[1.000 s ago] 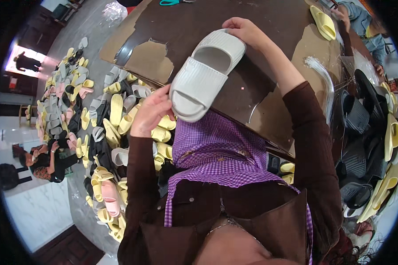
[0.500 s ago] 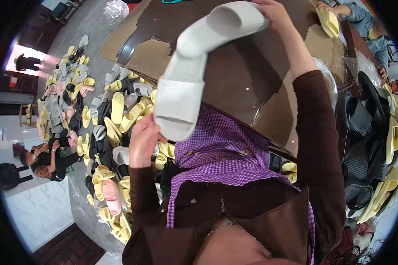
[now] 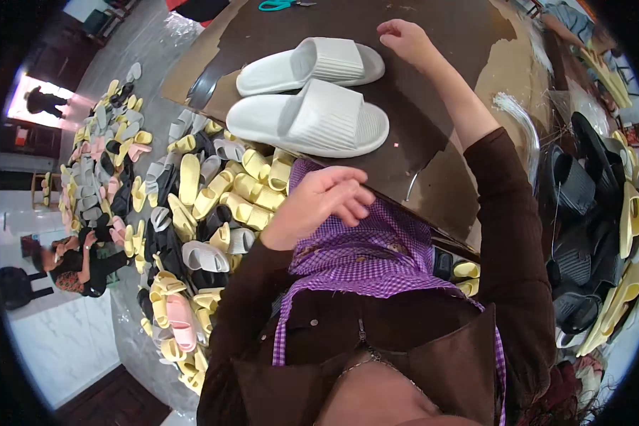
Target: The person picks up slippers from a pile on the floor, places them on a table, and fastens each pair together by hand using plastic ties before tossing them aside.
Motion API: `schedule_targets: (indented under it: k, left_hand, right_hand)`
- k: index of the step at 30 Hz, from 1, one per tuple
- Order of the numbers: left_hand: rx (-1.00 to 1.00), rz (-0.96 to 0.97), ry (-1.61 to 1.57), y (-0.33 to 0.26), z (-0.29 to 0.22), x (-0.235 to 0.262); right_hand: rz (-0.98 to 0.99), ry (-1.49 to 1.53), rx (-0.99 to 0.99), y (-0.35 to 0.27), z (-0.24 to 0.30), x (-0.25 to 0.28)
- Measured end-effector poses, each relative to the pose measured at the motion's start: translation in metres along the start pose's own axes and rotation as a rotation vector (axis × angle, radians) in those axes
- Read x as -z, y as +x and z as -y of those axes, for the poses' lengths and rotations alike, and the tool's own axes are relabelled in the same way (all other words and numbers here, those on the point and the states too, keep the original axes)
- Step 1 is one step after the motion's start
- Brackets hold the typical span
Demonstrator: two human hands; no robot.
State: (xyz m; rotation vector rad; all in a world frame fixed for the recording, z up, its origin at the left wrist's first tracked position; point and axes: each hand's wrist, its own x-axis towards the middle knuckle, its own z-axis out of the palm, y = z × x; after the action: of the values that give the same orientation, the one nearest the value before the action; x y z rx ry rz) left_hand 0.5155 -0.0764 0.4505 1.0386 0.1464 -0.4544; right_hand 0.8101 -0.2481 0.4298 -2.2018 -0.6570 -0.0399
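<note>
A pair of light grey slide slippers lies on the brown-covered table point(image 3: 426, 117), soles down and toes pointing right. The nearer slipper point(image 3: 323, 121) sits at the table's front edge, and the farther slipper point(image 3: 337, 60) is just behind it. My left hand point(image 3: 330, 202) hovers below the nearer slipper, in front of the purple checked apron, with its fingers loosely bent and apart and nothing in them. Beyond the toe of the farther slipper, my right hand point(image 3: 408, 44) is raised over the table, empty, its fingers slightly curled and apart.
Teal-handled scissors point(image 3: 277, 5) lie at the table's far edge. On the right side rests a bundle of clear ties point(image 3: 522, 128). Heaped yellow slippers point(image 3: 245, 192), with grey, pink and black ones, cover the floor at left. Black slippers point(image 3: 575, 184) are piled at right, near a co-worker point(image 3: 582, 35).
Both slippers, held up in my two hands before, now lie on the table, released. My left hand has moved right. The co-worker's hand and yellow slipper at the table's far right have shifted away.
</note>
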Motion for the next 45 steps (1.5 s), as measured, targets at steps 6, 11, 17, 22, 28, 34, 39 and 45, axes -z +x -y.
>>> schedule_targets:
  k: [6, 11, 17, 22, 28, 34, 39, 45]
  left_hand:
    - [-0.924, -0.440, 1.644, 0.026, -0.059, 0.059]
    - [-0.728, -0.228, 1.635, 0.091, -0.098, 0.098]
    - [-0.563, -0.123, 1.541, 0.164, -0.094, 0.076]
    - [-0.627, -0.380, 1.642, 0.178, -0.086, 0.077]
    - [-0.223, -0.355, 1.179, 0.158, -0.093, 0.035]
    - [-0.320, -0.286, 1.106, 0.133, -0.097, 0.030]
    - [-0.399, -0.206, 1.078, 0.118, -0.104, 0.000]
    - [-0.387, -0.061, 1.057, 0.121, -0.092, -0.024]
  right_hand:
    - [0.010, -0.144, 0.101, -0.032, -0.002, 0.078]
    - [-0.191, -0.041, -0.023, -0.041, -0.036, 0.168]
    - [-0.265, -0.297, -0.290, -0.101, -0.026, 0.245]
    - [-0.099, -0.629, -0.363, -0.117, -0.073, 0.232]
    - [-0.090, -0.795, -0.310, -0.140, -0.115, 0.222]
    - [-0.124, -0.631, -0.431, -0.143, -0.117, 0.208]
    - [-0.002, -0.594, -0.429, -0.139, -0.118, 0.205]
    - [-0.118, -0.518, -0.388, -0.139, -0.115, 0.215]
